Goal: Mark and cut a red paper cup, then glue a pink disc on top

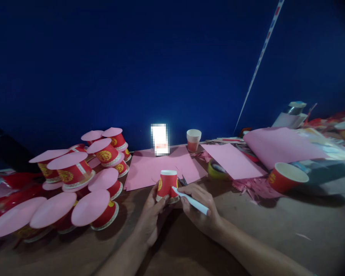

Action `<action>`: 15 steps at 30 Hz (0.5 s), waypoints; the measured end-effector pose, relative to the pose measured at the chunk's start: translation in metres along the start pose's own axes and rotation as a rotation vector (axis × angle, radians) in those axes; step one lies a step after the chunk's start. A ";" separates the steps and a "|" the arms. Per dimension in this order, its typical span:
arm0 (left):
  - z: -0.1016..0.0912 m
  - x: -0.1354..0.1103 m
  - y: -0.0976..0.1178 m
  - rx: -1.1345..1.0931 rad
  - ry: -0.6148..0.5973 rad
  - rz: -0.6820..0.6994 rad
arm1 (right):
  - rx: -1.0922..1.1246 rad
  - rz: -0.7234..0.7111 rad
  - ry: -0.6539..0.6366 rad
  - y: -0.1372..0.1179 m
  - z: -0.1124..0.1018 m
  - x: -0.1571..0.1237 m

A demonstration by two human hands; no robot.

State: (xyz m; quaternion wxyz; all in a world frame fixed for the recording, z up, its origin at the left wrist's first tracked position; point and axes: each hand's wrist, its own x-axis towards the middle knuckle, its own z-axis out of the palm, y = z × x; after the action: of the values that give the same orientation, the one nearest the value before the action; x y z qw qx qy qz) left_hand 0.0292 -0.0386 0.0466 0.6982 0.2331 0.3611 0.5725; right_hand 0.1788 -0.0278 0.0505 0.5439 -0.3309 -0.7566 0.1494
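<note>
My left hand (152, 214) grips an upside-down red paper cup (168, 185) with a gold emblem, pressing it down near the front edge of a pink paper sheet (161, 165). My right hand (199, 209) holds a white pen (191, 200), its tip touching the cup's rim at the base on the right side. A pair of scissors (183, 181) lies just behind my right hand on the pink sheet.
A pile of red cups capped with pink paper discs (74, 184) fills the left. Behind stand a bright phone (160, 139) and a small cup (193, 140). To the right lie more pink sheets (232, 159), a tape roll (217, 168), a tipped red cup (286, 177) and paper scraps.
</note>
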 end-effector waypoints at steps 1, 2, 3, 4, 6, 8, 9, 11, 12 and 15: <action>0.000 0.000 0.000 0.004 0.000 0.001 | 0.002 -0.001 0.002 0.000 0.000 0.000; 0.000 0.000 0.000 0.009 -0.001 0.006 | 0.003 -0.003 0.000 0.000 0.000 0.000; 0.000 0.000 0.000 0.014 -0.002 0.011 | 0.003 -0.004 0.000 0.000 0.000 0.000; 0.000 0.000 0.000 0.019 -0.004 0.014 | -0.001 -0.004 0.007 0.000 0.000 0.000; -0.001 0.001 0.000 0.026 -0.008 0.014 | -0.007 -0.007 0.011 -0.001 0.000 0.001; -0.001 0.002 -0.001 0.026 -0.009 0.015 | -0.005 -0.009 0.008 -0.001 0.000 0.001; -0.001 0.002 -0.001 0.025 -0.007 0.017 | -0.004 -0.010 0.005 -0.001 0.000 0.002; -0.001 0.002 -0.002 0.022 -0.003 0.020 | -0.011 -0.014 -0.003 -0.003 -0.001 0.003; -0.001 0.001 -0.002 0.020 -0.002 0.018 | -0.021 -0.017 0.001 -0.003 -0.001 0.003; 0.000 0.001 -0.002 0.009 0.003 0.013 | -0.050 -0.029 0.003 -0.006 -0.002 0.005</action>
State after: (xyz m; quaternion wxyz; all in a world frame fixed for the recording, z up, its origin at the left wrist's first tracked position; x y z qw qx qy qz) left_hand 0.0301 -0.0385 0.0448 0.6929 0.2378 0.3632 0.5758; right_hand 0.1774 -0.0290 0.0577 0.5385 -0.3335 -0.7641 0.1220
